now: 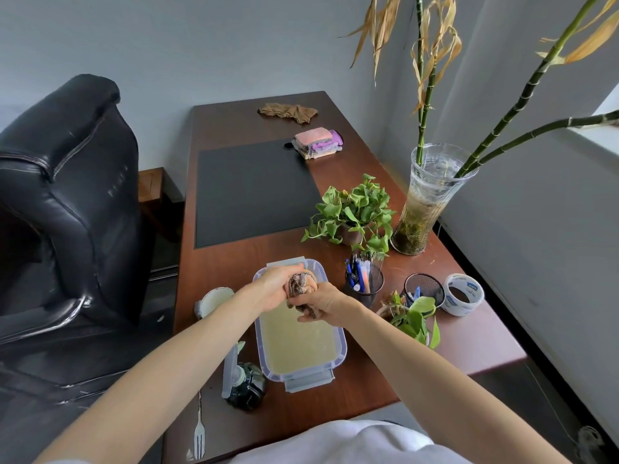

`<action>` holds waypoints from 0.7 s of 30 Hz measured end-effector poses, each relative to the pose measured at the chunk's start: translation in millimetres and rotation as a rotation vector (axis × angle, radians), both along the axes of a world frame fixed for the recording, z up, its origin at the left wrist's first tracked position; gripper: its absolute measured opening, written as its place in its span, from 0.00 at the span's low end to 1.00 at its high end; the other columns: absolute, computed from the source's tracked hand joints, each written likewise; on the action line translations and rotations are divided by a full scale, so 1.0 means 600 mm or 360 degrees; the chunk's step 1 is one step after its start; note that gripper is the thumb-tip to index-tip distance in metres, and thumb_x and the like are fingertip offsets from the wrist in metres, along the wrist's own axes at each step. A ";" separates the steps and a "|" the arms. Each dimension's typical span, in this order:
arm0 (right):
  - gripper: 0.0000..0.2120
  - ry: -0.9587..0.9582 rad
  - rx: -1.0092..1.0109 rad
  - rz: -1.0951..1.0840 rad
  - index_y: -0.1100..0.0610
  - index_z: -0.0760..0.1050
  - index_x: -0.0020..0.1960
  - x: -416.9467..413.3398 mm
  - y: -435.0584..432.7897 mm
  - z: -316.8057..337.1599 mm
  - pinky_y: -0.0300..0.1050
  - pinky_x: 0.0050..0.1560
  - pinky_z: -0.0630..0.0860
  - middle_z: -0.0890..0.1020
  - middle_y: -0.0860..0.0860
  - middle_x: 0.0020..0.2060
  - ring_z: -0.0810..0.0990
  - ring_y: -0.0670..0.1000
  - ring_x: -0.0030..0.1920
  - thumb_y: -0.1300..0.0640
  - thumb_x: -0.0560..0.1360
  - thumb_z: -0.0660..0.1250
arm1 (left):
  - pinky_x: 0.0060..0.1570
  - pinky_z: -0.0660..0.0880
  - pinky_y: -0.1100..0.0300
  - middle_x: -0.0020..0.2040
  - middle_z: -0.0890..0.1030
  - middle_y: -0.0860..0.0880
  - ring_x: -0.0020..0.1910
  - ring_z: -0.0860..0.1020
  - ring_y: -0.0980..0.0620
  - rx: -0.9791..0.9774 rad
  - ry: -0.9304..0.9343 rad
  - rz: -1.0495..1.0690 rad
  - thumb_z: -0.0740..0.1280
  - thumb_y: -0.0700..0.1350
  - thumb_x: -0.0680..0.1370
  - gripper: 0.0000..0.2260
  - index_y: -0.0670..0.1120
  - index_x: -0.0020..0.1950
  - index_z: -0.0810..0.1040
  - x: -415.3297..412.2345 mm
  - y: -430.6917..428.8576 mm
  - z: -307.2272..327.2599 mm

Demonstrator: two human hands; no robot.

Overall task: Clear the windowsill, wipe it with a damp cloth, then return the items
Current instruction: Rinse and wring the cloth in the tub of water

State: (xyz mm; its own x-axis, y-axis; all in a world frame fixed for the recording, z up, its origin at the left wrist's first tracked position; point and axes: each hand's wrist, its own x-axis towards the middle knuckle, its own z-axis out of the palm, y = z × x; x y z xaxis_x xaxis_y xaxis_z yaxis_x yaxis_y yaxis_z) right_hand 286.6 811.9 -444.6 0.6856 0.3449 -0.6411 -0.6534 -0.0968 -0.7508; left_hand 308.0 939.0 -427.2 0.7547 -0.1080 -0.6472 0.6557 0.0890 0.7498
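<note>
- Over the tub [342, 341] at the near end of the desk [462, 346], two bare arms meet around a twisted cloth [302, 285], brown and patterned.
- Curled round the cloth's upper end is the left grip [273, 289], knuckles up.
- Wrapped round the lower end is the right grip [323, 301]; a tail of cloth hangs out below its fingers.
- Between the two, the cloth is held above the tub's far half, over pale yellowish liquid.
- Clear plastic and rectangular, the tub has latches folded out at its near and far ends.
- Right of the tub stands a pen cup [364, 284], then a mesh cup [423, 289], then a tape roll [464, 294], in a row toward the wall.
- Just in front of the mesh cup sits a small plant [417, 318]; behind the pens a leafy pot [351, 212] stands beside a vase [423, 209] of bamboo stalks.
- Left of the tub are a white mug [214, 301], a dark bottle [246, 386] and, at the desk's edge, a fork [199, 433].
- Farther back lie a black mat [251, 192], folded cloths [318, 142] at its far right corner, and a brown rag [288, 112].
- Left of the desk stands a black chair [67, 195]; the windowsill [604, 128] shows at upper right.
</note>
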 end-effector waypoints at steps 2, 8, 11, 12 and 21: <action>0.15 -0.0045 -0.0283 0.0007 0.58 0.74 0.52 -0.001 -0.001 -0.004 0.38 0.28 0.74 0.76 0.53 0.37 0.72 0.47 0.32 0.62 0.68 0.75 | 0.61 0.74 0.51 0.55 0.81 0.41 0.56 0.79 0.46 0.0328 -0.0089 -0.0251 0.66 0.44 0.78 0.14 0.37 0.60 0.78 0.001 0.010 0.009; 0.19 -0.0065 -0.0497 0.0193 0.59 0.73 0.51 0.002 0.008 -0.011 0.37 0.25 0.66 0.73 0.54 0.36 0.67 0.47 0.29 0.58 0.65 0.77 | 0.60 0.75 0.51 0.59 0.79 0.37 0.57 0.78 0.45 0.0374 0.0034 -0.0791 0.59 0.38 0.77 0.16 0.34 0.63 0.73 -0.006 0.038 0.039; 0.22 -0.0042 -0.0334 0.0393 0.60 0.74 0.52 -0.002 0.012 -0.010 0.39 0.30 0.70 0.76 0.54 0.40 0.70 0.49 0.35 0.60 0.63 0.79 | 0.53 0.77 0.52 0.52 0.80 0.38 0.49 0.80 0.45 0.0177 0.0066 -0.0536 0.57 0.37 0.79 0.12 0.34 0.58 0.74 -0.020 0.023 0.042; 0.21 -0.0052 -0.0333 0.0415 0.59 0.74 0.52 -0.005 0.012 -0.009 0.39 0.30 0.69 0.75 0.54 0.40 0.70 0.48 0.35 0.59 0.64 0.79 | 0.51 0.77 0.53 0.50 0.79 0.39 0.47 0.79 0.46 0.0085 0.0086 -0.0396 0.57 0.37 0.80 0.11 0.36 0.58 0.74 -0.025 0.017 0.043; 0.14 0.0013 -0.0418 0.0263 0.64 0.73 0.54 -0.001 0.007 0.005 0.43 0.37 0.82 0.82 0.60 0.42 0.83 0.52 0.35 0.66 0.70 0.71 | 0.55 0.76 0.55 0.64 0.72 0.43 0.61 0.73 0.45 0.0705 -0.0181 -0.0969 0.55 0.24 0.71 0.33 0.46 0.73 0.64 -0.036 0.012 0.057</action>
State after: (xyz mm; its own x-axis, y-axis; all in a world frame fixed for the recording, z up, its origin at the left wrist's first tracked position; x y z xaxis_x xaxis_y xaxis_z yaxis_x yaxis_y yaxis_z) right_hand 286.1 816.2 -441.8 0.6286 0.2728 -0.7283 -0.6185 -0.3923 -0.6808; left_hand 286.4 946.4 -393.2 0.7099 -0.2746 -0.6486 0.4092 -0.5888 0.6971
